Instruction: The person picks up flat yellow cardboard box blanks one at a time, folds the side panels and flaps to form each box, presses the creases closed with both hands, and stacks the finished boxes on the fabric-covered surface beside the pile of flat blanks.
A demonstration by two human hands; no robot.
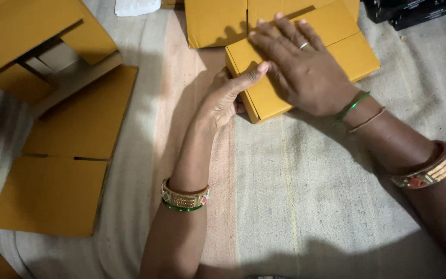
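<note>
Two hands are working one small yellow cardboard box point(336, 46), which is lying closed on the pale woven cloth point(311, 181) in the far middle of the scene. The right hand point(300, 67) is lying flat across the box lid, palm down, fingers spread and reaching toward the far left corner; it is pressing rather than gripping, with a ring showing on one finger. The left hand point(228, 95) is cupping the near left corner, thumb lying up on the lid edge, remaining fingers tucked against the side wall, so it is closing loosely on that corner. Both wrists are wearing bangles, green and gold. Just beyond the box, another yellow carton point(215, 23) is sitting, touching or nearly touching it; cannot tell which. To the left, a flattened yellow carton point(58, 170) is lying unfolded on the cloth, well apart from the hands. At far left, an open yellow carton point(21, 26) is standing with flaps hanging.
</note>
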